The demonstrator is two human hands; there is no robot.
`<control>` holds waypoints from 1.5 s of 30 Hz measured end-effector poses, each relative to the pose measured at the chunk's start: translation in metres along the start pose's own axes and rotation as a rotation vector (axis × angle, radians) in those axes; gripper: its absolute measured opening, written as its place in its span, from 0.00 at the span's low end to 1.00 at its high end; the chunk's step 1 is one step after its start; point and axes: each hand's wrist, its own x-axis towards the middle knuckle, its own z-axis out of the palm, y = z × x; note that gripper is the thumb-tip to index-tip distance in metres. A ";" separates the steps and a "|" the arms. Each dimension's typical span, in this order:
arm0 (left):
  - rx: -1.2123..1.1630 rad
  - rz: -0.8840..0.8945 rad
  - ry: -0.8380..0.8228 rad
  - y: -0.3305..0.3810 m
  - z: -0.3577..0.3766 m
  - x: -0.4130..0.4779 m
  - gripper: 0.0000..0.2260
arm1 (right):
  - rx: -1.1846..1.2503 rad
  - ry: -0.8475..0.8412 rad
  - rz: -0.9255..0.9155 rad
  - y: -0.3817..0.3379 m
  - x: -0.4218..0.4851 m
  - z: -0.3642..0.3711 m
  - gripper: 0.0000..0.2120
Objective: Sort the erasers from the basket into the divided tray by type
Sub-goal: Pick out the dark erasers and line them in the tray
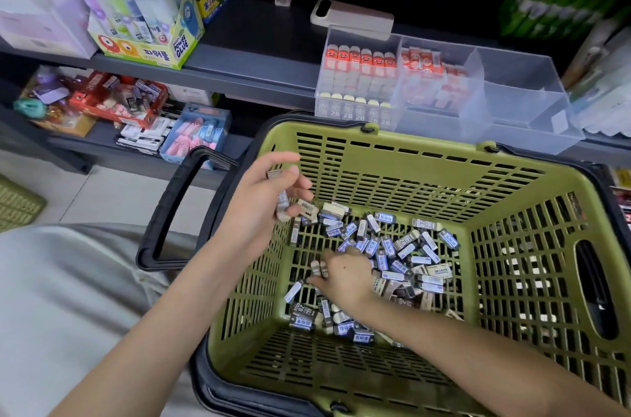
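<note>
Small dark- and blue-sleeved block erasers (389, 247) heap in the olive slotted plastic basket (409, 140), my right hand (343, 275) pinching a couple there, my left hand (268, 199) gripping several just above.

One green basket (426, 140) holds dozens of loose erasers (386, 246), too many to count; one clear tray (526, 109) has three compartments, with six red-topped erasers (362, 56) and six 2B erasers (353, 109) showing leftmost

Head view, sole camera. Worn at head height, faces forward and steeply down, wide-angle. Close: print on erasers (375, 246) partly legible. Left hand (269, 198) and right hand (341, 275) mid-frame; basket (426, 140) around them, divided tray (522, 88) beyond them.
</note>
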 end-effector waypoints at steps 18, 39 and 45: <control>0.159 -0.501 -0.181 -0.026 0.031 0.007 0.22 | 1.279 0.077 -0.050 0.005 -0.018 -0.139 0.17; -0.287 -0.570 0.042 -0.013 0.015 0.013 0.12 | 0.195 0.047 -0.336 0.077 0.015 -0.025 0.12; -0.308 -0.557 0.041 -0.010 0.016 0.013 0.12 | 0.016 0.312 -0.239 0.101 0.017 -0.046 0.22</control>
